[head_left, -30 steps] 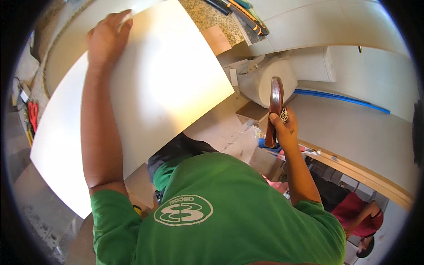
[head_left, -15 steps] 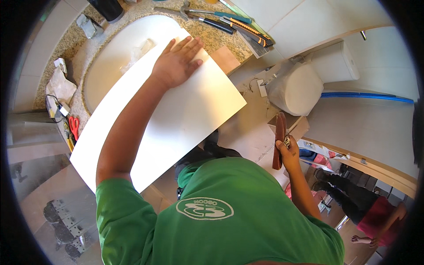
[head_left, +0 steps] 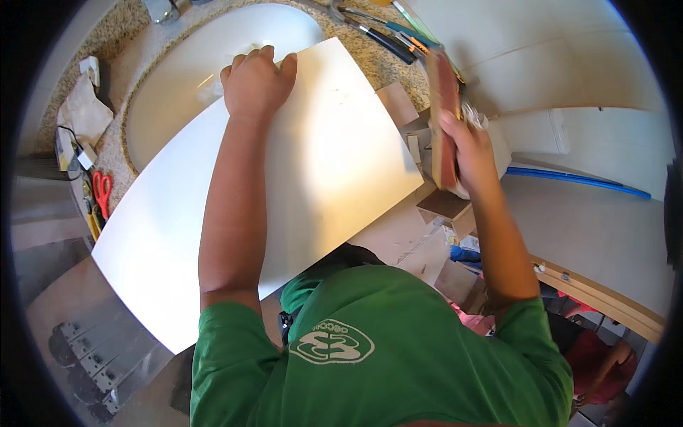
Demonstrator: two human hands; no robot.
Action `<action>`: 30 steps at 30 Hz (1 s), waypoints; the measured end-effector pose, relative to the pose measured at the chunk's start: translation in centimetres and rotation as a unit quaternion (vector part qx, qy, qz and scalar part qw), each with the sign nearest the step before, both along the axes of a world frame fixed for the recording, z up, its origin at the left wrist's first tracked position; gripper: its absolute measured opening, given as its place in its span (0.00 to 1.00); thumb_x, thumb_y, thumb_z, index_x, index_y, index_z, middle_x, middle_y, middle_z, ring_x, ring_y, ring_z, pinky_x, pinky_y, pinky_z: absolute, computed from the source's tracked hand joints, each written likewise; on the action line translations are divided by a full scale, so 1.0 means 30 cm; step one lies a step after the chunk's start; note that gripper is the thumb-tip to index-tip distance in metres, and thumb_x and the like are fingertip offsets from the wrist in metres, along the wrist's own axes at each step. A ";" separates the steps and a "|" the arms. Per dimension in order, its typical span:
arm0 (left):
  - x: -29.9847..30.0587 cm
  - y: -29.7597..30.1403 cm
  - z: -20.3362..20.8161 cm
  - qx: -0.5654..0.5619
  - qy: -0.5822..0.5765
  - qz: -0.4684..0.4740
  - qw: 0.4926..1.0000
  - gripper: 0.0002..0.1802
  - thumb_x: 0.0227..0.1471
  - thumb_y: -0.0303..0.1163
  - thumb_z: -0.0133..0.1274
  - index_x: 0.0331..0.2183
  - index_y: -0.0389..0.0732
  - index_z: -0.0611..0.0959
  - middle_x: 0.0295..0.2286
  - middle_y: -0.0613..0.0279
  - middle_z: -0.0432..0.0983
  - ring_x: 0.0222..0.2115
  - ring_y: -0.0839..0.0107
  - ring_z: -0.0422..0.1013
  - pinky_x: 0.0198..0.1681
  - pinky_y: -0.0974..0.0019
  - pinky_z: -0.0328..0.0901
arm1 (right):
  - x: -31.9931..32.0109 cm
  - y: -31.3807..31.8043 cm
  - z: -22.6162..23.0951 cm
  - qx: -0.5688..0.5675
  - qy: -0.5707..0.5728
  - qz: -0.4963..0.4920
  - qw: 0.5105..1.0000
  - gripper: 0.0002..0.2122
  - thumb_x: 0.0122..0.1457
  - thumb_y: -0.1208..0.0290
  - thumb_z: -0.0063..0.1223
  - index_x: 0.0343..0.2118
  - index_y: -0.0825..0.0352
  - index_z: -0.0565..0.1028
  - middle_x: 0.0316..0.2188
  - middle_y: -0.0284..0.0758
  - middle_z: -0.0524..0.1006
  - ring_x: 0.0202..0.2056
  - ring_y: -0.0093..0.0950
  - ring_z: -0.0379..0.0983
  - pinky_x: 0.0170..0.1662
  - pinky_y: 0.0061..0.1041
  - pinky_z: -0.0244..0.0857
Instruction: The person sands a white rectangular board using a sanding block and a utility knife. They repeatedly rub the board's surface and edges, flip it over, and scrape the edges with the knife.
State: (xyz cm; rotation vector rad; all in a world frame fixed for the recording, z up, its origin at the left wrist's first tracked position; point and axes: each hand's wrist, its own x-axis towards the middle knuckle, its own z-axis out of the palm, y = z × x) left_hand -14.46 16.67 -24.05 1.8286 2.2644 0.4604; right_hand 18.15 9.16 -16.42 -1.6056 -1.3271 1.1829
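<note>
A large white panel lies slantwise in front of me, partly across the white washbasin. My left hand is at its far edge, fingers bent over the rim next to the basin and thumb on the upper face. Off the panel's right corner, my right hand grips a long reddish-brown block with a paler side, held upright and apart from the panel. Its exact kind is unclear. Something pale and crumpled shows behind those fingers, blurred.
A claw hammer and other tools lie on the granite counter beyond the panel. Red scissors are at the left. A toilet stands right, near blue tubes. Another person is at the lower right.
My right hand has risen forward with the block, from low at my right side to beside the panel's corner. My left hand went from flat on the panel to curled over its edge.
</note>
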 end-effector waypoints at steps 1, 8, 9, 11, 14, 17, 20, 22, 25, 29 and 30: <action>-0.006 -0.002 0.012 0.001 -0.032 -0.003 0.999 0.27 0.62 0.53 0.44 0.38 0.40 0.87 0.37 0.58 0.85 0.48 0.55 0.76 0.57 0.46 0.63 | -0.060 0.085 -0.009 0.064 -0.051 0.049 0.995 0.21 0.63 0.53 0.59 0.45 0.70 0.78 0.36 0.32 0.80 0.36 0.23 0.76 0.41 0.22 0.69; -0.026 0.020 0.045 -0.078 -0.105 -0.013 0.991 0.28 0.62 0.52 0.40 0.37 0.41 0.87 0.36 0.54 0.84 0.37 0.54 0.80 0.39 0.52 0.74 | -0.369 0.432 -0.104 0.156 -0.403 0.202 0.879 0.32 0.52 0.42 0.63 0.41 0.74 0.77 0.35 0.47 0.82 0.40 0.40 0.80 0.44 0.36 0.72; -0.024 0.021 0.045 -0.073 -0.105 -0.013 0.992 0.28 0.62 0.51 0.39 0.37 0.41 0.87 0.37 0.54 0.84 0.38 0.54 0.80 0.39 0.52 0.74 | -0.395 0.452 -0.107 0.157 -0.421 0.214 0.868 0.33 0.51 0.41 0.63 0.40 0.74 0.77 0.35 0.48 0.82 0.40 0.42 0.80 0.44 0.38 0.72; -0.022 0.027 0.045 -0.090 -0.112 -0.010 0.990 0.28 0.62 0.53 0.40 0.40 0.43 0.87 0.40 0.54 0.84 0.42 0.53 0.79 0.43 0.52 0.73 | -0.437 0.489 -0.098 0.132 -0.449 0.213 0.858 0.31 0.52 0.42 0.63 0.39 0.74 0.76 0.33 0.47 0.81 0.40 0.41 0.80 0.44 0.39 0.72; -0.024 0.039 0.052 -0.138 -0.125 -0.001 0.982 0.29 0.62 0.56 0.41 0.45 0.47 0.87 0.46 0.54 0.82 0.48 0.52 0.77 0.53 0.51 0.70 | -0.494 0.529 -0.083 0.144 -0.422 0.224 0.867 0.26 0.54 0.47 0.62 0.40 0.71 0.77 0.35 0.49 0.81 0.42 0.45 0.79 0.45 0.41 0.72; -0.019 0.040 0.052 -0.136 -0.115 -0.001 0.984 0.29 0.62 0.56 0.41 0.46 0.47 0.87 0.47 0.54 0.82 0.49 0.53 0.77 0.53 0.51 0.70 | -0.539 0.562 -0.072 0.169 -0.421 0.202 0.868 0.21 0.55 0.55 0.62 0.44 0.67 0.79 0.38 0.52 0.82 0.43 0.48 0.80 0.47 0.43 0.73; -0.014 0.038 0.050 -0.124 -0.108 0.008 0.986 0.29 0.62 0.56 0.41 0.46 0.47 0.86 0.47 0.55 0.82 0.49 0.53 0.76 0.53 0.51 0.70 | -0.542 0.562 -0.063 0.153 -0.452 0.192 0.857 0.21 0.55 0.54 0.61 0.44 0.67 0.79 0.38 0.51 0.82 0.43 0.47 0.80 0.47 0.43 0.73; -0.019 0.037 0.051 -0.137 -0.117 0.012 0.984 0.30 0.62 0.57 0.41 0.46 0.46 0.86 0.47 0.55 0.82 0.49 0.54 0.76 0.53 0.51 0.69 | -0.533 0.547 -0.057 0.117 -0.460 0.190 0.860 0.21 0.55 0.53 0.61 0.43 0.67 0.79 0.38 0.51 0.82 0.43 0.47 0.80 0.47 0.44 0.72; -0.020 0.039 0.060 -0.145 -0.112 -0.002 0.983 0.30 0.62 0.57 0.41 0.46 0.46 0.86 0.47 0.57 0.82 0.48 0.54 0.77 0.53 0.51 0.69 | -0.510 0.514 -0.050 0.109 -0.457 0.204 0.859 0.20 0.55 0.53 0.61 0.41 0.67 0.80 0.37 0.51 0.82 0.42 0.47 0.80 0.47 0.44 0.73; 0.001 0.022 0.076 -0.109 -0.073 -0.007 0.991 0.29 0.61 0.49 0.42 0.42 0.35 0.88 0.44 0.43 0.82 0.47 0.49 0.77 0.55 0.51 0.68 | -0.482 0.475 -0.059 0.140 -0.443 0.187 0.866 0.19 0.57 0.55 0.61 0.37 0.70 0.80 0.34 0.51 0.82 0.40 0.46 0.81 0.45 0.41 0.73; 0.002 0.015 0.081 -0.107 -0.078 -0.007 0.991 0.29 0.61 0.48 0.41 0.42 0.35 0.87 0.45 0.43 0.81 0.48 0.49 0.77 0.56 0.51 0.68 | -0.478 0.476 -0.061 0.140 -0.410 0.172 0.885 0.19 0.57 0.55 0.61 0.37 0.70 0.80 0.33 0.50 0.82 0.39 0.45 0.81 0.44 0.40 0.73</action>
